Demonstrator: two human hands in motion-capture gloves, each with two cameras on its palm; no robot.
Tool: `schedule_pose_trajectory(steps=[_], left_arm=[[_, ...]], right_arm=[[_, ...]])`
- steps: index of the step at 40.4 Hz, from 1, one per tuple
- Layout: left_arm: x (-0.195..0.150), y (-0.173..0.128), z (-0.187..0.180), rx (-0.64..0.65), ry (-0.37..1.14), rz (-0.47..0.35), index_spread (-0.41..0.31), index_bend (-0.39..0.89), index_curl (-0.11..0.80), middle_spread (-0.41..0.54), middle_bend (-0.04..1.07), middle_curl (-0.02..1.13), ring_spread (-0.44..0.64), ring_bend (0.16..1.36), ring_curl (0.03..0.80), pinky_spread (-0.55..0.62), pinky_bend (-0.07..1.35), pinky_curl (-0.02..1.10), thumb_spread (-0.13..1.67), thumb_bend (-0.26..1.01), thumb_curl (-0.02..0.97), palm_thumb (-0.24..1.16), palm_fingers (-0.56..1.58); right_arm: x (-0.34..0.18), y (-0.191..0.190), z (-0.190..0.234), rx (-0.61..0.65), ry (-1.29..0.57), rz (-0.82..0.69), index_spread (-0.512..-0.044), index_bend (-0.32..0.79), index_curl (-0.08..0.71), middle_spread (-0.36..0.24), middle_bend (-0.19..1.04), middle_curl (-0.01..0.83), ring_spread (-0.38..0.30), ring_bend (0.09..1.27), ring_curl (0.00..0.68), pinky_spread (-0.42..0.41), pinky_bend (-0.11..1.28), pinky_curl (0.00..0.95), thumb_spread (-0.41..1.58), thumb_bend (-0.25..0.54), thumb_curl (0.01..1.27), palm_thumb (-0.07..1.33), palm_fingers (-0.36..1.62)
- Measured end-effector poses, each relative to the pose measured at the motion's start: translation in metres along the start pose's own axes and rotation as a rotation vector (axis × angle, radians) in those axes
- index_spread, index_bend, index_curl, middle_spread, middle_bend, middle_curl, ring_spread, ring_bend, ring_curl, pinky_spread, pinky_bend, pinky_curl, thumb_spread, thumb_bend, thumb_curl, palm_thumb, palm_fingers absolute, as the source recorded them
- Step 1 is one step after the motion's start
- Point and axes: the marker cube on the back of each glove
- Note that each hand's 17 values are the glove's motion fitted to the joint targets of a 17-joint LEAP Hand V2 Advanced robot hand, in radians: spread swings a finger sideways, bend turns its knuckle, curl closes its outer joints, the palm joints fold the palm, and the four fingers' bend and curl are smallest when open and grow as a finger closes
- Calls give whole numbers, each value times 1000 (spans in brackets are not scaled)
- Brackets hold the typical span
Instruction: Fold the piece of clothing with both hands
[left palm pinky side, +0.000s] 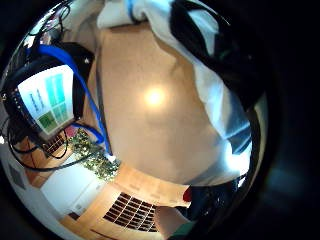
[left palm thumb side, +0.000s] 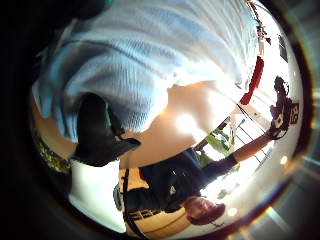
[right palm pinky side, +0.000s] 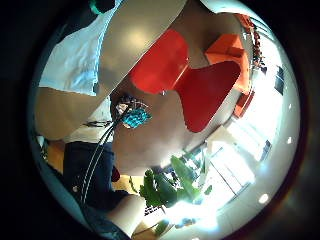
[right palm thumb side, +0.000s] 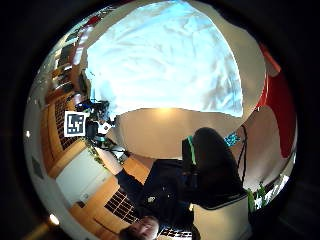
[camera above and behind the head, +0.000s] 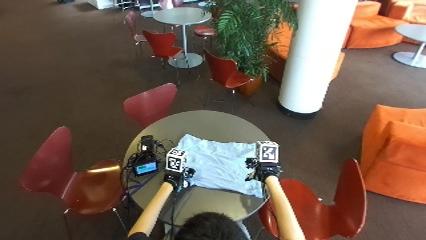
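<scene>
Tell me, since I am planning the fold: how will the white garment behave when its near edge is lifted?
The white garment lies wrinkled and flat on the round table, so it is probably floppy and would drape. It looks thin, likely light. The left hand and right hand sit at its near corners.

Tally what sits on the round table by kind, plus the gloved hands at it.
White garment: 1
Small device with a lit screen: 1
Black-gloved hands, left hand and right hand: 2
Total: 4
</scene>
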Motion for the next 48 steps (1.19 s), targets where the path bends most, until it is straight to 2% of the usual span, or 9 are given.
schedule_pose_trajectory(steps=[4,9,17,20,29,36,42,45,48], left_arm=[[-3,-4,-4,159,-75,-72,-167,188,297,-69,278,340,-63,534,297,-149,649,365,1086,83,425,689,794],[1,-11,-11,249,-166,-57,-200,226,344,-147,319,383,-183,477,312,-277,631,371,909,123,511,864,1072],[10,-10,-38,278,-164,-8,-225,162,378,-217,333,451,-277,476,368,-364,616,398,768,75,576,909,1169],[11,-4,-55,277,-153,-24,-226,145,380,-235,341,465,-299,495,383,-384,618,401,739,58,598,917,1196],[15,4,-93,317,-162,-38,-233,147,391,-270,344,496,-328,510,412,-402,628,411,675,15,655,941,1200],[18,10,-102,323,-155,-26,-235,148,399,-281,340,513,-335,508,424,-406,634,418,648,-9,693,958,1193],[17,14,-105,343,-160,-33,-236,147,404,-287,340,525,-338,504,432,-407,634,421,639,-15,720,963,1193],[14,17,-103,344,-171,-59,-236,144,407,-288,336,530,-339,504,436,-407,636,422,640,-19,728,958,1189],[13,23,-98,329,-169,-49,-237,144,409,-290,333,535,-340,503,439,-407,636,423,639,-19,738,956,1188]], right_arm=[[-4,-4,6,-4,-1,-40,-329,132,237,-34,195,353,-2,447,332,138,451,340,1141,-18,384,626,281],[-7,-5,16,-34,18,-19,-326,132,240,-35,195,359,-5,446,337,138,443,340,1139,-18,390,630,286],[-21,-10,24,78,73,-45,-313,138,247,-44,210,370,-26,451,337,131,404,332,1139,-17,398,645,348],[-29,-2,33,13,99,-75,-286,190,271,-92,280,397,-86,457,336,85,342,309,1137,-4,410,684,546],[-47,-14,59,-32,72,-127,-265,147,314,-145,291,436,-166,486,380,-24,332,326,1115,-12,437,731,663],[-40,-36,81,-46,84,15,-255,125,317,-161,273,453,-191,487,401,-66,364,346,1103,-15,452,748,671],[-46,-51,79,168,92,-73,-251,116,308,-167,252,460,-203,484,407,-118,427,364,1092,-5,470,791,740],[-47,-54,73,305,137,-81,-256,119,301,-174,225,454,-217,493,398,-192,507,366,1006,24,512,890,936],[-47,-50,75,308,193,-87,-263,172,325,-190,233,463,-230,480,400,-245,519,374,845,24,558,960,1111]])
